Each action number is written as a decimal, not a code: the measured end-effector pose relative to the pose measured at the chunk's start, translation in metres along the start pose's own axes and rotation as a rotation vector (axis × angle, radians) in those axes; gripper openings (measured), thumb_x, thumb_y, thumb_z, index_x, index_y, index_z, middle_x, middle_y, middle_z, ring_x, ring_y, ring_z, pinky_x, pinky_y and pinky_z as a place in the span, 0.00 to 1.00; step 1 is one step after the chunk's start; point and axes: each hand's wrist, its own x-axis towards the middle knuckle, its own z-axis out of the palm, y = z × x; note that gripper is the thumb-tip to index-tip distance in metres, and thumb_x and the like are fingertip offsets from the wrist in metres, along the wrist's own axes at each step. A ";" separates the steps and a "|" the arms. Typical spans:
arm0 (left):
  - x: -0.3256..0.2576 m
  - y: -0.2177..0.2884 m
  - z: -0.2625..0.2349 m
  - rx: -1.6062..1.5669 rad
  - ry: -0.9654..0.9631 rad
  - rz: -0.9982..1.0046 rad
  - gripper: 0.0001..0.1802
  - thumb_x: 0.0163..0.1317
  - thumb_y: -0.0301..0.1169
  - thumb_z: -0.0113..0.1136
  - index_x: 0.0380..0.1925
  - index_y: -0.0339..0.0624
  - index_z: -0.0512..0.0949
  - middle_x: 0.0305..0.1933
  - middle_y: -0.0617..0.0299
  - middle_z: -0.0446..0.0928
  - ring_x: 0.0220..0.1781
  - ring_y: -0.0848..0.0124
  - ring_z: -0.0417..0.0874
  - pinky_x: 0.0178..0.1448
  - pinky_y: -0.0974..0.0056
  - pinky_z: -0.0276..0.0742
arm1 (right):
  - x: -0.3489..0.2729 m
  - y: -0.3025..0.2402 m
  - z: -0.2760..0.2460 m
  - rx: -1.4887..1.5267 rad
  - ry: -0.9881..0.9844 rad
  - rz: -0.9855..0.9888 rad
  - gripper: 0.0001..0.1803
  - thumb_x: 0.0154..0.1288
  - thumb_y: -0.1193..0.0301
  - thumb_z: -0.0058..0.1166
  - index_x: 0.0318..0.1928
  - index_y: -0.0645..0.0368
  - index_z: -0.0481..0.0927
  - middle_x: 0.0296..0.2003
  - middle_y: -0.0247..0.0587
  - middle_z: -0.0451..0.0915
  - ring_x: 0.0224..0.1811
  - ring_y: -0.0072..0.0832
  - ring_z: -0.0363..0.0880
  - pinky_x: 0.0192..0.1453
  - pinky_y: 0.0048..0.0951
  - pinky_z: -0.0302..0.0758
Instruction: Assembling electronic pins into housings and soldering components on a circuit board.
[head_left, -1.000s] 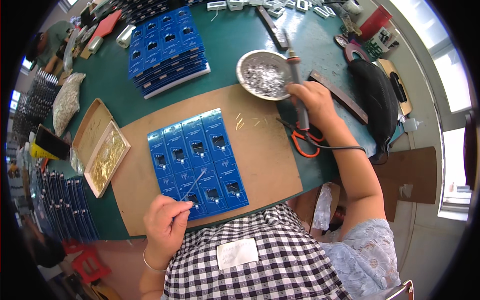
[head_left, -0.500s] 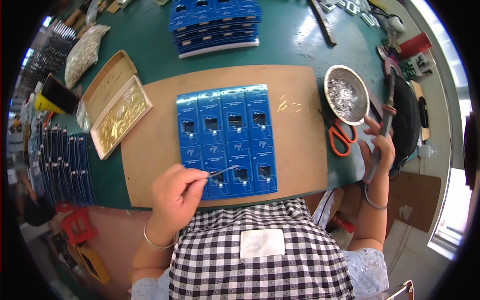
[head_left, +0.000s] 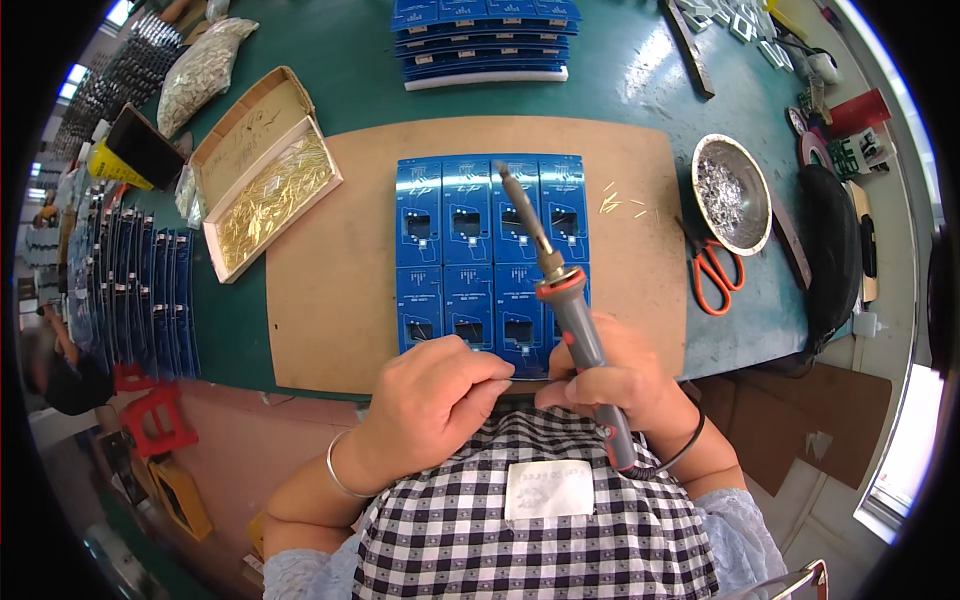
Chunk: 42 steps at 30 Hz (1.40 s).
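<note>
A soldering iron [head_left: 580,330] with a grey handle and red collar is gripped in my right hand [head_left: 640,380]. Its metal tip points up and away over a blue circuit board panel [head_left: 468,283] with dark square cutouts, which lies on a brown board. My left hand [head_left: 425,405] is closed at the panel's near edge, thumb and forefinger pinched on a thin grey solder wire [head_left: 530,379]. The wire shows faintly between my two hands, and my right fingertips are close to its other end. Whether they touch it I cannot tell.
Left of the brown board [head_left: 330,250] is an open box [head_left: 222,262] of thin brass pins; several loose pins [head_left: 610,204] lie right of the panel. Farther right are a metal bowl [head_left: 766,215] and orange-handled scissors [head_left: 704,290]. Stacked blue panels [head_left: 487,55] stand at the back.
My right hand has brought the soldering iron from beside the bowl to the panel's near edge. My left hand has drawn back from over the panel toward me. The view has shifted slightly.
</note>
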 end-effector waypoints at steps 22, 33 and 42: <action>-0.045 -0.040 -0.041 0.461 0.240 0.064 0.10 0.47 0.23 0.59 0.29 0.46 0.69 0.44 0.62 0.83 0.49 0.59 0.78 0.54 0.53 0.67 | -0.017 -0.030 0.001 0.195 0.283 0.273 0.21 0.64 0.64 0.59 0.53 0.62 0.76 0.35 0.48 0.79 0.34 0.34 0.81 0.38 0.33 0.77; -0.045 -0.050 -0.033 0.414 0.213 0.011 0.11 0.46 0.23 0.57 0.27 0.48 0.66 0.46 0.65 0.85 0.47 0.63 0.80 0.60 0.50 0.60 | 0.010 -0.025 -0.014 0.420 0.294 0.636 0.18 0.61 0.64 0.60 0.42 0.68 0.78 0.29 0.49 0.81 0.27 0.28 0.82 0.31 0.27 0.78; -0.046 -0.050 -0.029 0.371 0.238 -0.019 0.13 0.45 0.22 0.58 0.28 0.48 0.65 0.45 0.65 0.85 0.44 0.63 0.80 0.60 0.50 0.60 | 0.025 -0.015 -0.012 0.410 0.130 0.730 0.12 0.61 0.71 0.59 0.40 0.68 0.79 0.36 0.52 0.82 0.31 0.30 0.85 0.34 0.27 0.83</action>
